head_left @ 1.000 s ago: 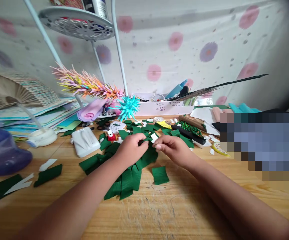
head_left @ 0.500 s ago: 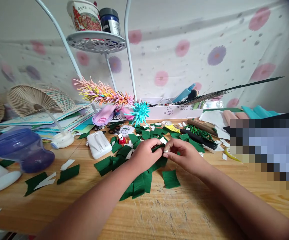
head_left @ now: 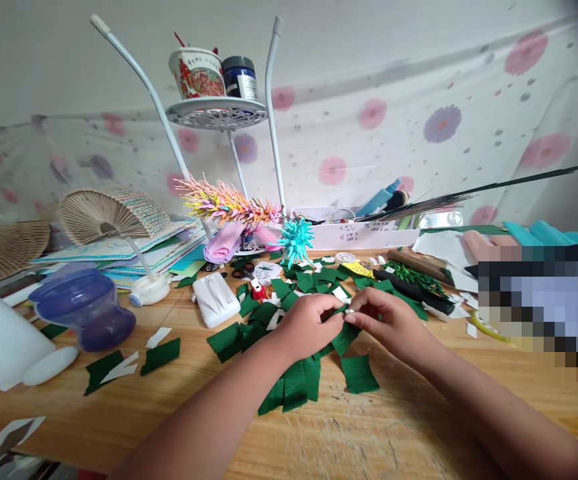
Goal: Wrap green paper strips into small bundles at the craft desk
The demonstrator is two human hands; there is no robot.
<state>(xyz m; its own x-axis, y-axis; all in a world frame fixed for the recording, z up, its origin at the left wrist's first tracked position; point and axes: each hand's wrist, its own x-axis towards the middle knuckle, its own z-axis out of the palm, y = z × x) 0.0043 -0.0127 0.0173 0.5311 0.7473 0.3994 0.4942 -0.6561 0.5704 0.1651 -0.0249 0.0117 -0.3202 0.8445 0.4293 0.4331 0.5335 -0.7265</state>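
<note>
My left hand [head_left: 313, 325] is closed in a pinch on a piece of dark green crepe paper [head_left: 333, 313], which is partly hidden behind the fingers. My right hand [head_left: 383, 319] is closed too, thumb against forefinger, with a tiny white bit [head_left: 349, 311] at the tips. The two sets of fingertips almost meet above a pile of cut green crepe paper pieces [head_left: 296, 385]. Just beyond them lies a small white paper piece [head_left: 339, 293]. One loose green square [head_left: 360, 375] rests on the table, nearer to me than my right hand.
Left of the pile are a white plastic case [head_left: 216, 300], a purple container [head_left: 83, 310] and a white bottle [head_left: 3, 340]. Behind stand a wire-legged rack [head_left: 217, 113], a turquoise spiky flower [head_left: 297, 241] and a white box [head_left: 369, 237]. A yellow tape roll [head_left: 489, 327] lies right.
The view has tilted up and swung left. My right fingertips have come closer to my left hand, and the white bit now shows between them. My left hand keeps its pinch.
</note>
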